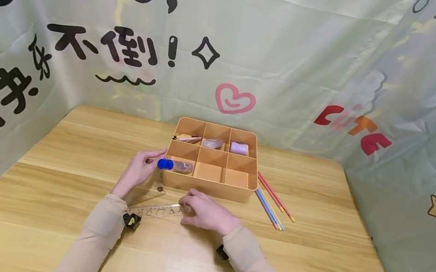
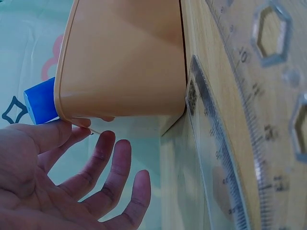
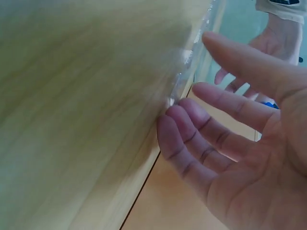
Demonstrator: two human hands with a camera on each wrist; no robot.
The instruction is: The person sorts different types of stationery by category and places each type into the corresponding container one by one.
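A tan divided organizer box stands on the table. In its front left compartment, a clear bottle with a blue cap leans over the rim. My left hand is at the box's left side, its thumb against the rim beside the cap and the other fingers loosely bent. A clear ruler with cut-out shapes lies in front of the box. My right hand is over its right end; in the right wrist view the fingertips touch the ruler's end, the thumb apart. Another clear ruler lies behind it.
The back compartments hold pencil-like sticks, a translucent rounded item and a lilac cylinder. Several red, yellow and blue pencils lie right of the box. A printed cloth hangs behind the table.
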